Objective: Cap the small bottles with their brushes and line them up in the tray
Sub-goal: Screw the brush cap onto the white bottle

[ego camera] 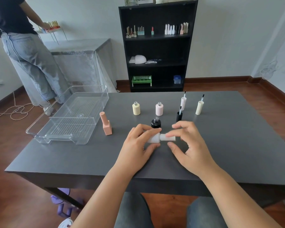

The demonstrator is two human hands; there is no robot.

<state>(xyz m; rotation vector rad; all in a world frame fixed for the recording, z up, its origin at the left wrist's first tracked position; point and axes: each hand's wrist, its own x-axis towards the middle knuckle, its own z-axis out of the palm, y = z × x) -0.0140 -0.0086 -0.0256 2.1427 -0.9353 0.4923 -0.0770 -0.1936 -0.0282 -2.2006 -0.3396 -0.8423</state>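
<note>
My left hand (139, 143) holds a white bottle (154, 138) sideways above the grey table (229, 145). My right hand (186, 145) pinches the white cap (167, 137) seated on that bottle's neck. Behind them stand an uncapped black bottle (156, 122), a yellow bottle (136, 109) and a pale pink bottle (159, 109). Three brush caps stand bristles up: black (179, 116), pink (183, 102) and yellow (199, 107). A capped peach bottle (106, 124) stands beside the clear tray (39, 132), which holds nothing.
The tray overhangs the table's left edge. A black shelf unit (156, 46) with more bottles stands behind the table. Another person (28, 51) stands at the far left by a covered side table.
</note>
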